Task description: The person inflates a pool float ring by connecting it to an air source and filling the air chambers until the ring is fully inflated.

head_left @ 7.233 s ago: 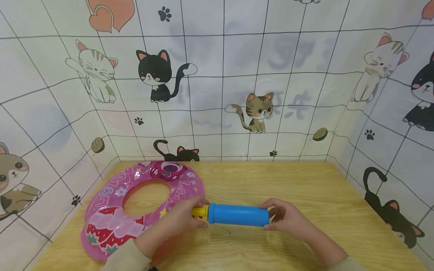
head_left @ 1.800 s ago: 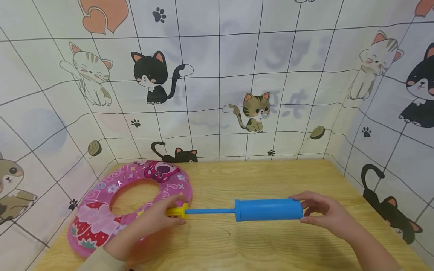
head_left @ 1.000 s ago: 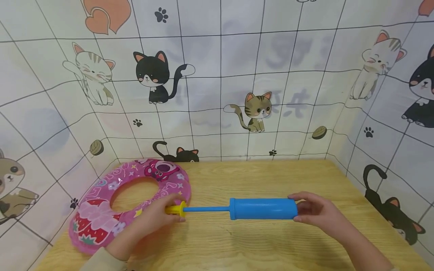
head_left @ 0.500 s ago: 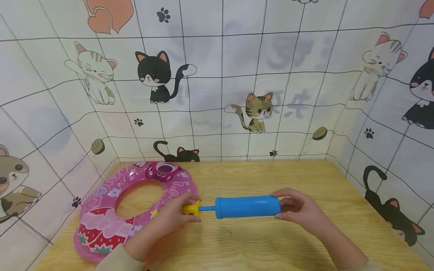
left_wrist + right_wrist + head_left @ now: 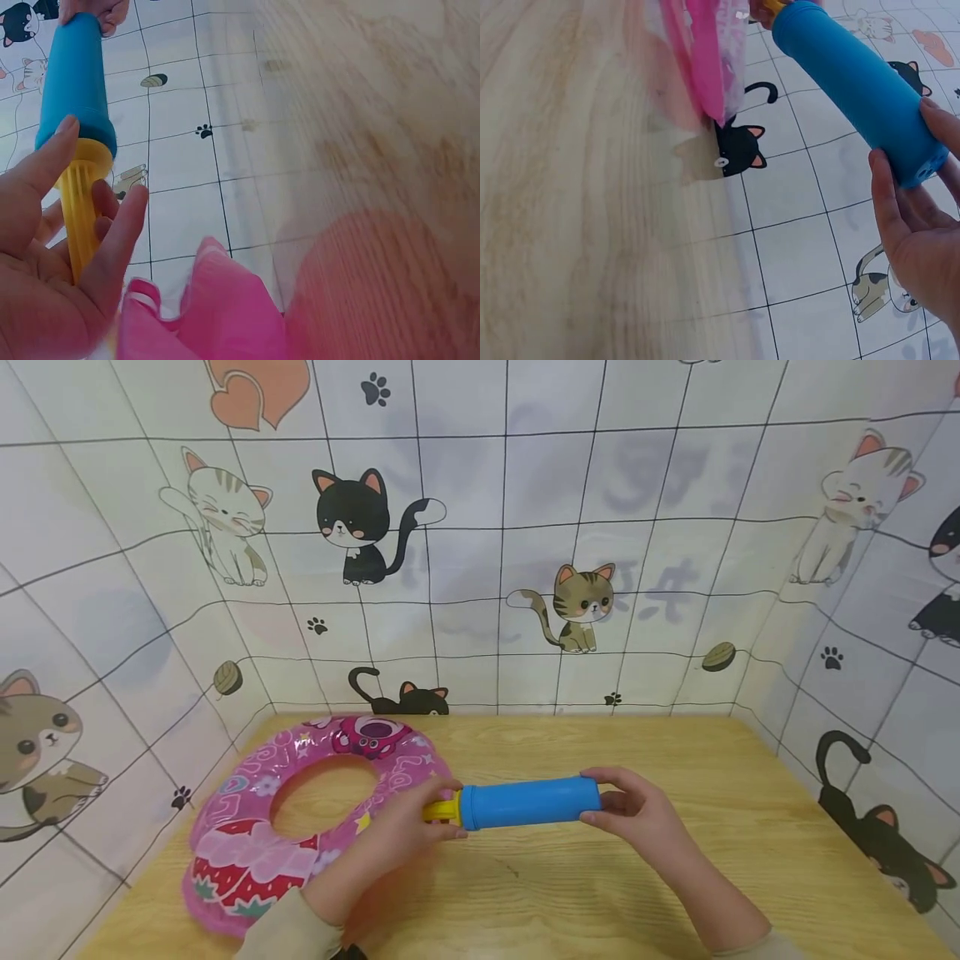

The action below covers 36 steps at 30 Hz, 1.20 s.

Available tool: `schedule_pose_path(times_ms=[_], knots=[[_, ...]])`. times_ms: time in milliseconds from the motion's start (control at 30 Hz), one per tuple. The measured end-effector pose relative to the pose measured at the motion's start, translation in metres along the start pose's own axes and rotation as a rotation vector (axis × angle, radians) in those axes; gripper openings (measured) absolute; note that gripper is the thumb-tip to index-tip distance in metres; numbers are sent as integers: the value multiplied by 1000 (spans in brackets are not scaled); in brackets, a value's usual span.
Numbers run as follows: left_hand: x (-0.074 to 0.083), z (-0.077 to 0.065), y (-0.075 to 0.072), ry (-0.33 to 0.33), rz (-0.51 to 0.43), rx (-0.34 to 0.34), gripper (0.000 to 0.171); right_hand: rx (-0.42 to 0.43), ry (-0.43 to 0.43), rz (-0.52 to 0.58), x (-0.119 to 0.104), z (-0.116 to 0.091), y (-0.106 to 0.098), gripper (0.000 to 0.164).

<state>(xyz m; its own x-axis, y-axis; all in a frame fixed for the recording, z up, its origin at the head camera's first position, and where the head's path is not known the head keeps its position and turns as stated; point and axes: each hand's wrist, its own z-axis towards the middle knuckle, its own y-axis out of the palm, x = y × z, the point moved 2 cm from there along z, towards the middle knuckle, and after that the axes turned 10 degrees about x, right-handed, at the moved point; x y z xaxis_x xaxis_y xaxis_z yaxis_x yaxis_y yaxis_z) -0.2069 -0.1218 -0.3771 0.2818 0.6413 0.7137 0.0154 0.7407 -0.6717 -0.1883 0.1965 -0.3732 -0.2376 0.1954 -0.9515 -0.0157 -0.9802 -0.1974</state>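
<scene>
A blue hand pump point(image 5: 528, 803) is held level above the table, its rod hidden inside the barrel. My left hand point(image 5: 401, 831) grips the yellow handle point(image 5: 444, 811), which sits against the barrel's left end. In the left wrist view the same handle point(image 5: 81, 214) lies between thumb and fingers. My right hand point(image 5: 641, 814) holds the barrel's right end by thumb and fingers; the right wrist view shows small holes in that end of the barrel point(image 5: 855, 82). A pink swim ring point(image 5: 251, 852) with strawberry prints lies at the left, partly behind my left forearm.
The wooden table point(image 5: 600, 893) runs back to a white wall covering point(image 5: 480, 560) printed with cats and grid lines. Similar side walls stand at left and right. A beige sleeve point(image 5: 292, 931) covers my left forearm.
About two seconds ago the pump's rod was drawn far out; it has since slid fully into the barrel as my hands came together. The barrel's right end has risen slightly.
</scene>
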Motion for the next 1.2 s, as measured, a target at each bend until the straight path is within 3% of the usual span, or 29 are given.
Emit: schedule_pose_path(times_ms=[300, 833, 1000, 1200], knots=[[-11, 6, -6, 8, 48, 39, 48, -23, -78, 12, 4, 4, -33, 51], [-38, 5, -23, 48, 31, 13, 48, 1, -75, -80, 13, -6, -86, 50], [-37, 4, -22, 34, -13, -9, 47, -9, -58, -71, 14, -8, -90, 50], [-31, 6, -13, 42, -15, -33, 46, -10, -1, -51, 17, -5, -76, 51]])
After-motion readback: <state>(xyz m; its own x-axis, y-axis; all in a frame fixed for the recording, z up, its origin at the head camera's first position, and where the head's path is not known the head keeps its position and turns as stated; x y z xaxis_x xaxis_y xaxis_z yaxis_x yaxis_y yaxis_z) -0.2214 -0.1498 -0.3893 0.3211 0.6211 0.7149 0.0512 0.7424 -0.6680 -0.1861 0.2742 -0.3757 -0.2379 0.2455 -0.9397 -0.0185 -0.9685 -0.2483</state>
